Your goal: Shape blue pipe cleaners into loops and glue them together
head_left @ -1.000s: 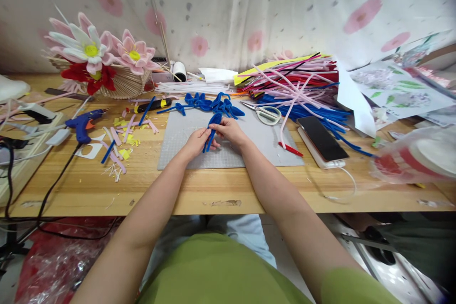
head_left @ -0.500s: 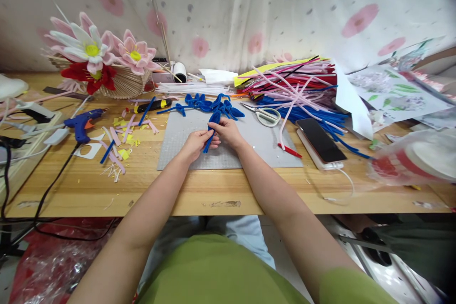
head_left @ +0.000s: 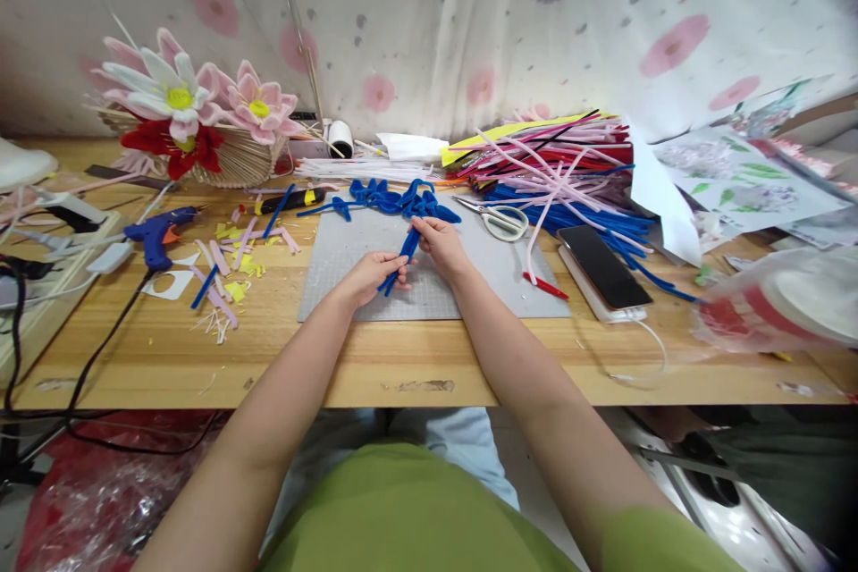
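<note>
Between my two hands is a bundle of blue pipe cleaners [head_left: 408,242], tilted, with loose ends sticking out below. My left hand [head_left: 376,275] pinches its lower part. At the upper end, the fingers of my right hand [head_left: 437,243] close on it. Both hands are above a grey cutting mat [head_left: 483,286]. Just beyond them, several blue pipe-cleaner leaf shapes [head_left: 382,198] lie at the mat's far edge. Scissors [head_left: 502,222] with pale handles rest to the right of my right hand.
A blue glue gun [head_left: 159,237] and scraps [head_left: 231,281] lie at left, below a basket of fuzzy flowers [head_left: 180,98]. Piled pipe cleaners [head_left: 550,161] fill the back right. A phone [head_left: 603,266] and a plastic-wrapped tub [head_left: 784,295] stand at right.
My right hand has shifted slightly up and right along the blue bundle, so more of it shows between my hands. The left hand stays nearly in place.
</note>
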The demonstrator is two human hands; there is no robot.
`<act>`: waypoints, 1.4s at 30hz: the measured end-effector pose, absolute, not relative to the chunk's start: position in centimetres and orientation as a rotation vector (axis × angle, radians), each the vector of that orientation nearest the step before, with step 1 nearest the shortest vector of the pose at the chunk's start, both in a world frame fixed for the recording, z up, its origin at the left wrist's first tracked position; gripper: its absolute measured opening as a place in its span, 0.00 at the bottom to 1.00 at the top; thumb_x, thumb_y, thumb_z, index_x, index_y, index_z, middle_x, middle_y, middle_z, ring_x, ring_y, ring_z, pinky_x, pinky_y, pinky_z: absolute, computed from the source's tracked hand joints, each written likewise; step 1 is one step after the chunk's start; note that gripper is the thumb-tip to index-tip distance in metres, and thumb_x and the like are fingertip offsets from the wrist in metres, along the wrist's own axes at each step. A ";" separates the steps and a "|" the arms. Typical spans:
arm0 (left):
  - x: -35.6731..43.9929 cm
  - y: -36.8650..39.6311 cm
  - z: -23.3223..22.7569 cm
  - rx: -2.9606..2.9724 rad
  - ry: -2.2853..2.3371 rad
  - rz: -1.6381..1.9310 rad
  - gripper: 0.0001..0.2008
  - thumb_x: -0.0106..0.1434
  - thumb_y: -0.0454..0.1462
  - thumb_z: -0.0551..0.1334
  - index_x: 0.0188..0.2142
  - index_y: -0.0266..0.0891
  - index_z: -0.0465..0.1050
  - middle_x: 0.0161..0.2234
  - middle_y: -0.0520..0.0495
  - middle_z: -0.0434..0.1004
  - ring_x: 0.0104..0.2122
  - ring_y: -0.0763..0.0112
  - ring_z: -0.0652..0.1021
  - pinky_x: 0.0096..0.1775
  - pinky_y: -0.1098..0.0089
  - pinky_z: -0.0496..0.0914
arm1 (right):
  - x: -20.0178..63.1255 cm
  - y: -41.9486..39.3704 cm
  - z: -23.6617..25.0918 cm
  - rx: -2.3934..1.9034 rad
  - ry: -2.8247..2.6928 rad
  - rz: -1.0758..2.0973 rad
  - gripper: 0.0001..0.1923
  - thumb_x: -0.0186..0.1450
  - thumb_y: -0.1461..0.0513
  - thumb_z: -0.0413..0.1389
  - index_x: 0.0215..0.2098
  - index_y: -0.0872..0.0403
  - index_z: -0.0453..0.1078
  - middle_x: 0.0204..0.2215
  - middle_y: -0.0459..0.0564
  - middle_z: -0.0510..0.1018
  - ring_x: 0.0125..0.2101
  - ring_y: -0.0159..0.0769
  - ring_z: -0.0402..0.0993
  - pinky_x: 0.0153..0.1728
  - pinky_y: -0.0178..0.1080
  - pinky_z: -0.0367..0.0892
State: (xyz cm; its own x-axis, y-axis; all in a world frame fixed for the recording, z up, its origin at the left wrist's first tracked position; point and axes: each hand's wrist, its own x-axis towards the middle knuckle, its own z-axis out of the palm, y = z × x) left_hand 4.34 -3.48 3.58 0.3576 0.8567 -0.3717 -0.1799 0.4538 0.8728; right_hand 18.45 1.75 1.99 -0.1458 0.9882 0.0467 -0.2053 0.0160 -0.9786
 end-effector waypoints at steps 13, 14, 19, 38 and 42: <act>4.5 -3.2 3.0 0.988 1.106 0.930 0.11 0.55 0.36 0.63 0.19 0.32 0.68 0.17 0.52 0.69 0.18 0.79 0.71 0.26 0.74 0.71 | 18.3 1.0 2.0 -0.966 -1.414 1.519 0.18 0.49 0.50 0.60 0.22 0.57 0.66 0.13 0.38 0.61 0.16 0.21 0.53 0.19 0.30 0.48; 4.5 -3.2 3.0 1.001 1.101 0.926 0.12 0.56 0.36 0.62 0.19 0.32 0.67 0.17 0.53 0.67 0.17 0.79 0.71 0.26 0.74 0.71 | 18.2 1.0 2.0 -0.971 -1.390 1.510 0.18 0.49 0.50 0.60 0.22 0.57 0.66 0.13 0.39 0.62 0.16 0.21 0.54 0.19 0.30 0.49; 4.8 -3.1 2.7 1.019 1.133 0.970 0.15 0.60 0.35 0.58 0.18 0.33 0.62 0.16 0.55 0.63 0.17 0.81 0.71 0.26 0.77 0.68 | 17.8 0.7 2.2 -1.015 -1.400 1.580 0.18 0.47 0.52 0.62 0.25 0.59 0.69 0.17 0.42 0.69 0.18 0.22 0.59 0.20 0.30 0.53; 3.4 -2.7 3.6 0.664 0.961 0.837 0.06 0.59 0.29 0.57 0.28 0.31 0.72 0.26 0.44 0.77 0.29 0.72 0.78 0.41 0.66 0.73 | 17.7 0.1 2.7 -0.834 -1.179 1.871 0.19 0.45 0.53 0.65 0.28 0.58 0.70 0.15 0.39 0.67 0.17 0.23 0.62 0.18 0.29 0.57; 3.8 -2.9 3.5 0.708 0.969 0.904 0.04 0.58 0.30 0.59 0.28 0.30 0.71 0.24 0.46 0.76 0.26 0.74 0.77 0.39 0.67 0.73 | 17.9 0.3 2.7 -0.889 -1.240 1.819 0.19 0.45 0.52 0.64 0.27 0.59 0.70 0.15 0.41 0.68 0.17 0.23 0.61 0.19 0.30 0.57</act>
